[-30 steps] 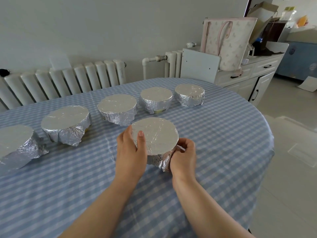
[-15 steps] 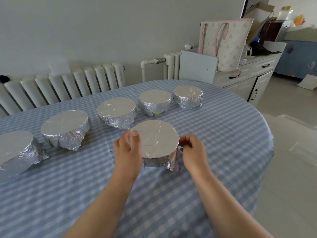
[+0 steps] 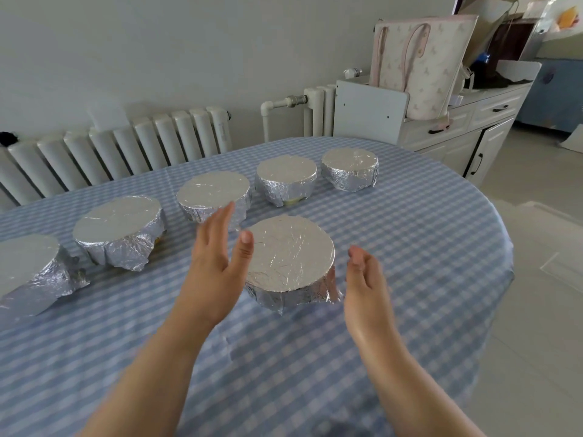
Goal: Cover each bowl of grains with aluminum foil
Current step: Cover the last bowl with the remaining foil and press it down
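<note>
At the table's near centre, a foil-covered bowl (image 3: 288, 263) stands on the blue-checked tablecloth (image 3: 410, 247). The left hand (image 3: 214, 266) and right hand (image 3: 366, 285) flank it, fingers straight, holding nothing. Beyond, five more foil-covered bowls (image 3: 214, 197) form a row. Behind stands a white radiator (image 3: 126, 146). No legible writing.

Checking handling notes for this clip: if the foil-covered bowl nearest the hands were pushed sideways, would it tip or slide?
The nearest round foil-wrapped bowl looks low and wide, so it would probably slide rather than tip. Its crinkled foil skirt would likely dent and may snag on the blue checked tablecloth.
</note>
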{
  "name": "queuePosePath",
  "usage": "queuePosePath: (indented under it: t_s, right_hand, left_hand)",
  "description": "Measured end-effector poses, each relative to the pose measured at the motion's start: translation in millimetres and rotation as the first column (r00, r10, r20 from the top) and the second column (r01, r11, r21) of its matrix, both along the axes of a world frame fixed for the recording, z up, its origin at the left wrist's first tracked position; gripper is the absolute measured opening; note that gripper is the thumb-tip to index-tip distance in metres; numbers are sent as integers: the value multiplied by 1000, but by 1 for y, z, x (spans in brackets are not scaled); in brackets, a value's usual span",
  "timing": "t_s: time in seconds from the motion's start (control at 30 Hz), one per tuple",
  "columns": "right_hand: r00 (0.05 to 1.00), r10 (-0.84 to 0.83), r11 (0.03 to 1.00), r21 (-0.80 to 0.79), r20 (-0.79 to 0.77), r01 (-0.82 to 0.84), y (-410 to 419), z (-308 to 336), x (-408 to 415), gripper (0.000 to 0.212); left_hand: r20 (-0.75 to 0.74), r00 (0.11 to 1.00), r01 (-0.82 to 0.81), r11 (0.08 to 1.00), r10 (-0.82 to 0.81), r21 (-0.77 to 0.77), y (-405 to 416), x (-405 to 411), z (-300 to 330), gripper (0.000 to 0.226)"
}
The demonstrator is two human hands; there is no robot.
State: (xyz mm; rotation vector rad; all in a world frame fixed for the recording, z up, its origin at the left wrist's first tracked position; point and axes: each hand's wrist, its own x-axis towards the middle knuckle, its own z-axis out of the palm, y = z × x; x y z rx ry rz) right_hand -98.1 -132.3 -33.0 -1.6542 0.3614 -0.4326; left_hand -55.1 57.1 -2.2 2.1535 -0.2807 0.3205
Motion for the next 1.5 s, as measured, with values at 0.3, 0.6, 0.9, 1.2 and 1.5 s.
queuePosePath:
  t_s: [0.3,0.6,0.9,1.2,1.5]
  right_hand:
    - [1000,17,994,111,-2,-16,21,-3,3,19]
    - [988,-39,955,287,-147,80,8,-2,31,19]
    - [990,-80,938,326,-117,115,15,-4,36,30]
    - [987,-57,935,337,-151,105,14,-3,37,37]
    - [928,101,954,-230,-359,-193,-2,9,37,10]
  left_hand:
    - [-66,996,-57,997,53,-59,-26,-8,-18,88]
    - [-68,989,-136,986,130,-92,-33,-7,-23,97]
    - [-60,988,-147,983,141,-109,-36,-6,-25,76]
    - [-52,989,-141,983,136,-118,-34,-4,-28,88]
    - [-42,990,-139,985,135,-101,-33,-2,-29,92]
